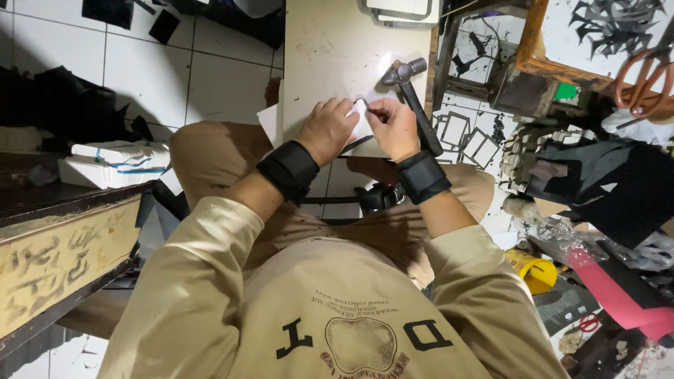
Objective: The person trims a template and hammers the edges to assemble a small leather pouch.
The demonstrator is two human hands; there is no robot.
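Metal piece [362, 105] angled upright, both hands pinching

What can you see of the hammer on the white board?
The hammer lies flat on the pale work board, metal head pointing away from the person, dark handle running back toward the right wrist. The head looks grey steel, rounded at one end. No hand grips it; the right hand sits just beside the handle, possibly brushing it.

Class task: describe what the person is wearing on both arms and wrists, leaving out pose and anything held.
Both arms wear beige long sleeves, pushed up the forearms. The left wrist band and right wrist band are wide, black and fabric-like. The left hand and right hand are bare: no gloves, and no rings that I can make out.
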